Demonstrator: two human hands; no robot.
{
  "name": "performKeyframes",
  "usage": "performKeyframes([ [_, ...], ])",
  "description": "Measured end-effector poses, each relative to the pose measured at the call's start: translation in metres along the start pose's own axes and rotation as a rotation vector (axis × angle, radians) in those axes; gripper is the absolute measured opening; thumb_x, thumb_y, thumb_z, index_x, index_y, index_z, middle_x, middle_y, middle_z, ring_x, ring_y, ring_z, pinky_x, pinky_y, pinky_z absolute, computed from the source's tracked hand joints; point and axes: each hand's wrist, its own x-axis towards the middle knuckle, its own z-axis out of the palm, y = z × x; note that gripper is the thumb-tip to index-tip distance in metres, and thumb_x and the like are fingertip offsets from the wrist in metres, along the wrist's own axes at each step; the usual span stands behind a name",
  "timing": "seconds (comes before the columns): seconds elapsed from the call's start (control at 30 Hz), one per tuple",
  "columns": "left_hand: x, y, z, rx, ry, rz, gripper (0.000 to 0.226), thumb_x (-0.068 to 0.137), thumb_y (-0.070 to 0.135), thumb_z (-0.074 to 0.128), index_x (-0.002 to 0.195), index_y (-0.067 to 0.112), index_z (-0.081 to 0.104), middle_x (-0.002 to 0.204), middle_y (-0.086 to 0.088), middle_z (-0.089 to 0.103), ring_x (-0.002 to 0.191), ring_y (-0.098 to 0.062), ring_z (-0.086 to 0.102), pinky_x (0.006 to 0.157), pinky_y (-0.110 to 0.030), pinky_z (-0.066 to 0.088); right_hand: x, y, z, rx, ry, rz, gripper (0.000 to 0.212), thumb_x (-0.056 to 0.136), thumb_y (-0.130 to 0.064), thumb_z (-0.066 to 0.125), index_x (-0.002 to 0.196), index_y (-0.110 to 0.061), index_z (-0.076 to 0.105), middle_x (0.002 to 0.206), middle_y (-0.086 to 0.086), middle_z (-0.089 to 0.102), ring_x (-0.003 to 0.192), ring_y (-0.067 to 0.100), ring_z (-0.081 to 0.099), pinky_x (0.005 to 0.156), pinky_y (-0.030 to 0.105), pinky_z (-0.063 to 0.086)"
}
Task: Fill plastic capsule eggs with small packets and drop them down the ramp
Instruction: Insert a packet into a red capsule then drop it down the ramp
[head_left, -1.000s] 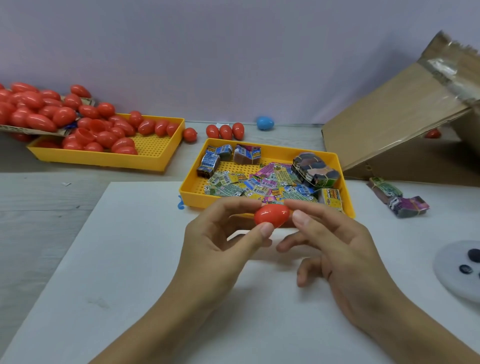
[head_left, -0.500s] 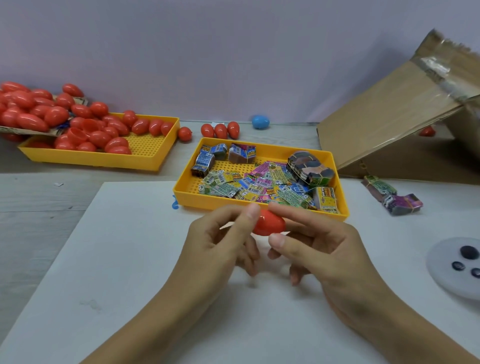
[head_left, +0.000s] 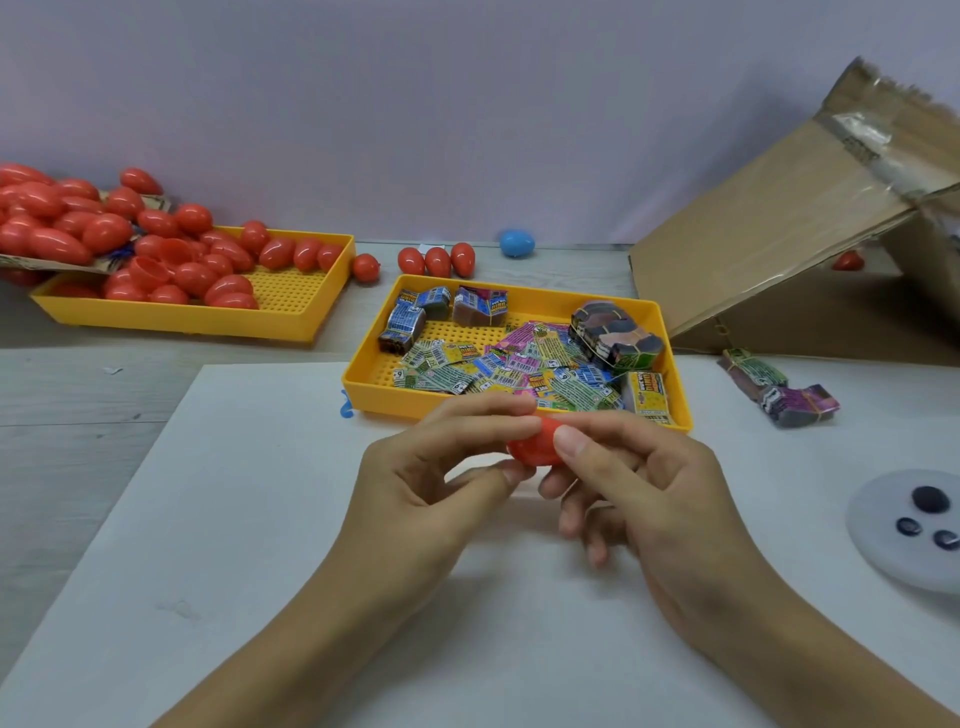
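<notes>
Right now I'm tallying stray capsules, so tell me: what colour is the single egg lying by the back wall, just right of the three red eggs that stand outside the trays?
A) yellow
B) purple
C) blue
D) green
C: the blue egg lies alone on the table by the wall, just right of the three red eggs and behind the packet tray.

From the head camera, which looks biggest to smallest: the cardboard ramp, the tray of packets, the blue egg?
1. cardboard ramp
2. tray of packets
3. blue egg

The egg lies farthest back, so it looks smaller than it is, though the order seems safe.
</notes>
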Motion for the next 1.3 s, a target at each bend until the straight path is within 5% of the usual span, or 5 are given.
performKeyframes([
  [0.5,0.001,0.002,0.002,-0.081,0.129,-0.146,0.023,0.079,0.020,0.080,0.102,0.024,0.078,0.088,-0.006,0.076,0.070,-0.021,0.073,0.064,-0.030,0.061,-0.002,0.005,-0.002,-0.061,0.040,-0.136,0.032,0.083,-0.010,0.072,0.108,-0.029,0.075,0.101,0.000,0.075,0.069,0.020,0.072,0.044,0.027,0.050],
  [0.7,0.001,-0.001,0.001,-0.092,0.216,-0.126,0.036,0.078,0.024,0.074,0.114,0.020,0.074,0.090,-0.005,0.077,0.071,-0.020,0.073,0.070,-0.035,0.063,0.012,-0.001,-0.018,-1.009,0.299,-0.680,0.036,0.090,-0.033,0.062,0.125,-0.025,0.062,0.122,-0.012,0.062,0.114,0.013,0.055,0.096,0.029,0.042],
  [0.83,0.002,-0.001,0.000,-0.094,0.237,-0.108,0.034,0.080,0.024,0.073,0.114,0.018,0.073,0.091,-0.005,0.077,0.074,-0.020,0.073,0.073,-0.036,0.062,0.017,0.006,-0.016,-1.356,0.068,-0.287,0.070,0.093,-0.060,0.050,0.153,-0.034,0.028,0.143,-0.025,0.037,0.149,0.010,0.009,0.120,0.039,0.002],
  [1.07,0.003,0.002,0.002,-0.111,0.242,-0.125,0.031,0.080,0.024,0.077,0.110,0.018,0.075,0.096,-0.006,0.076,0.075,-0.020,0.073,0.071,-0.035,0.062,0.016,0.006,-0.017,-0.985,0.269,-0.456,0.041,0.082,-0.002,0.076,0.113,-0.029,0.069,0.103,-0.023,0.056,0.110,0.010,0.049,0.102,0.030,0.038],
  [1.3,0.002,0.001,-0.001,-0.146,0.203,-0.154,0.024,0.073,0.017,0.077,0.096,0.013,0.074,0.097,-0.006,0.077,0.088,-0.026,0.076,0.082,-0.034,0.061,0.012,-0.011,-0.015,-0.235,0.318,-0.399,0.026,0.078,-0.012,0.073,0.093,-0.033,0.075,0.096,-0.008,0.077,0.092,0.005,0.071,0.075,0.012,0.053],
])
